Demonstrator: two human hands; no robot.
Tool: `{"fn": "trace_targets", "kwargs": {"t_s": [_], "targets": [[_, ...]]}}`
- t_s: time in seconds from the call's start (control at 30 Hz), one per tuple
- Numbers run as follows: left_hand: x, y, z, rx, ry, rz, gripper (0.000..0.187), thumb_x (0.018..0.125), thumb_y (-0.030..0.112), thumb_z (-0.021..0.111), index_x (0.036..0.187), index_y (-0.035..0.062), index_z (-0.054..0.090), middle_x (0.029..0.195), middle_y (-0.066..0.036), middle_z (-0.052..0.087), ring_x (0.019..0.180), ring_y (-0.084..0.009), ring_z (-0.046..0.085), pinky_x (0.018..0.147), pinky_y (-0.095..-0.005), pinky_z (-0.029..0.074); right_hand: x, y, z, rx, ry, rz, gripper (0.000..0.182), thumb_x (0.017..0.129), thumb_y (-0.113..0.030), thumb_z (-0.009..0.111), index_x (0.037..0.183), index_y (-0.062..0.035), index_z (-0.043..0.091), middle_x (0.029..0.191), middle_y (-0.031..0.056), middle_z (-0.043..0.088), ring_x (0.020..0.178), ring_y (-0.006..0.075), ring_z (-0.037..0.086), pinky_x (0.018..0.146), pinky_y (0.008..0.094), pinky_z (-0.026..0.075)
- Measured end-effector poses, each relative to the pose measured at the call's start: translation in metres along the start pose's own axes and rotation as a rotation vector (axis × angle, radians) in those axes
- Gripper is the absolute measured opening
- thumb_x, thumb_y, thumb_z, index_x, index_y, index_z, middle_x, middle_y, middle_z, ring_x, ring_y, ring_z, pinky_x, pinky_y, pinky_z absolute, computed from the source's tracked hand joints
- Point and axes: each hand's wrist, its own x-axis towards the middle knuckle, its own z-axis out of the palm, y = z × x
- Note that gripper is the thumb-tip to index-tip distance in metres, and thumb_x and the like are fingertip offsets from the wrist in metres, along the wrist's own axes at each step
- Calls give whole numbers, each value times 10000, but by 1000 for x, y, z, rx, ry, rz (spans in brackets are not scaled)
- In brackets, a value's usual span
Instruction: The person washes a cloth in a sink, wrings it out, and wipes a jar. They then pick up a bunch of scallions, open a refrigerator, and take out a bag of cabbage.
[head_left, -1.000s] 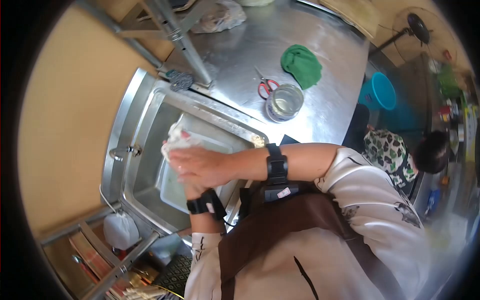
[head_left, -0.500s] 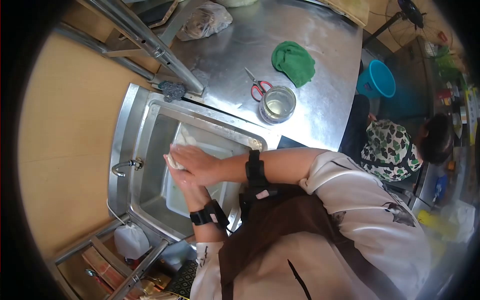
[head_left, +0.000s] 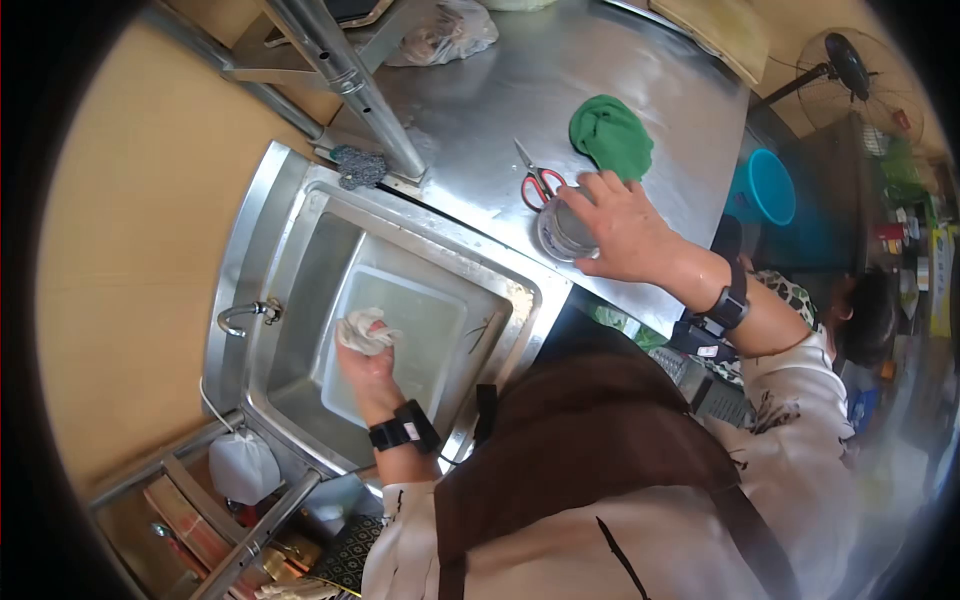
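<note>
My left hand point(head_left: 366, 374) is closed around a crumpled wet white cloth point(head_left: 362, 330), held over the sink point(head_left: 310, 290). Below it in the basin sits a translucent white rectangular tub point(head_left: 425, 282) with water in it. My right hand point(head_left: 632, 230) reaches across to the steel counter and curls over a glass jar point(head_left: 557, 238), thumb on the near side and fingers on the far side of its mouth. The jar stands upright; my hand hides part of its rim. Right behind it lie red-handled scissors point(head_left: 540, 184) and a bunched green cloth point(head_left: 612, 135).
A curved faucet point(head_left: 240, 318) is at the sink's left. A grey scouring pad point(head_left: 358, 166) rests by a metal post point(head_left: 370, 105). Farther back is a plastic bag point(head_left: 450, 32). On the right are a blue bucket point(head_left: 768, 188), a fan point(head_left: 848, 66) and another person.
My hands have come apart. The right one has moved from the cloth in the sink to the glass jar on the counter; the left one keeps the cloth over the tub.
</note>
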Motion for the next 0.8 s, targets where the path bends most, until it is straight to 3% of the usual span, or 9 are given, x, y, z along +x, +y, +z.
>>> {"fn": "trace_targets", "kwargs": {"t_s": [0.07,0.2,0.5,0.73,0.8], "targets": [[-1,-7,-6,8,113,-11,200,878,213,419,779,75,526,687,-48,543,576,-164,539,463,-253,464,6,10,7,56,-69,17,721,594,-228,730,1211,-32,414,1125,182,432,1053,324,437,852,409,421],[-3,-4,-24,-33,76,-37,190,867,215,426,781,79,527,709,-42,547,597,-164,542,468,-254,465,20,17,9,119,-144,-1,689,585,-207,718,1179,-22,421,1046,179,433,1003,322,458,806,379,464],[-10,-8,-34,-71,104,-52,196,878,246,427,814,96,538,752,-38,559,665,-175,550,537,-283,466,36,29,8,215,-240,-12,677,553,-245,723,1111,10,436,1051,200,418,983,353,480,815,391,466],[-17,-21,-49,-187,110,-80,210,888,272,438,843,94,538,767,-43,565,682,-185,558,570,-307,474,76,26,-32,204,-105,-52,623,561,-262,706,1065,2,452,980,204,436,918,380,501,800,406,456],[-23,-20,-55,-227,110,-92,200,884,270,453,842,93,538,768,-44,567,677,-190,560,570,-309,475,106,22,-35,207,-152,-41,635,555,-280,707,1060,8,453,984,212,432,918,381,501,798,406,456]]}}
